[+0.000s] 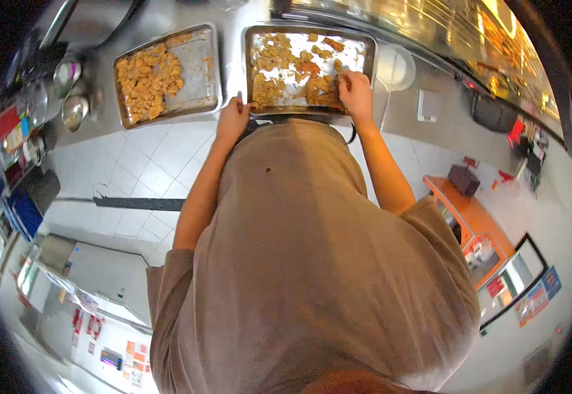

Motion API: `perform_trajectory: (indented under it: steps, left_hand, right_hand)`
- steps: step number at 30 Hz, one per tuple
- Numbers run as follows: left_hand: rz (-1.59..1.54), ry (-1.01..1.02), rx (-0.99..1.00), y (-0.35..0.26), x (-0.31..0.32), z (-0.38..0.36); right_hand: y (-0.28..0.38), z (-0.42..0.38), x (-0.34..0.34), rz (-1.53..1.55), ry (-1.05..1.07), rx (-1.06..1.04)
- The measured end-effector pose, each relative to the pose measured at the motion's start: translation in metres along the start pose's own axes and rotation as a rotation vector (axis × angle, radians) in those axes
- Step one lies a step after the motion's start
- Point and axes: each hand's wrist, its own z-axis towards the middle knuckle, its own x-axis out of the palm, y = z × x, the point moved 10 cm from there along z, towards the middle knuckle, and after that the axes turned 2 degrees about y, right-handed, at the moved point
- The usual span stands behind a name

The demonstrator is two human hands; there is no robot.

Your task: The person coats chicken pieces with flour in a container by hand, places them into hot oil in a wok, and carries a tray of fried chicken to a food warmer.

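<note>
Two metal trays lie side by side on the counter. The right tray (310, 29) holds brownish food pieces spread over its shiny bottom, some darker and more orange. My right hand (356, 97) is over that tray's right part, its fingers pinched together at the food; what they hold is too small to make out. At the tray's lower left corner is my left hand (234, 119), fingers closed near the rim, with a small bit at the fingertips that I cannot identify. The left tray (197, 75) carries a heap of light brown chunks on its left side.
A round white lid or plate (395, 67) is right of the right tray. Metal bowls (75, 111) stand at the far left of the steel counter (456, 105). Behind the trays runs a brightly lit glass case (430, 26). White floor tiles (158, 161) show below.
</note>
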Motion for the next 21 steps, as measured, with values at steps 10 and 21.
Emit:
perform_trajectory:
  steps: [10,21]
  left_hand:
    - [-0.194,-0.122,-0.102,0.021,-0.057,-0.071]
    - [-0.449,-0.224,0.01,-0.004,-0.116,-0.085]
  right_hand:
    - [0.159,0.075,0.065,0.358,0.233,-0.436]
    - [0.228,0.178,0.153,0.207,0.123,-0.271]
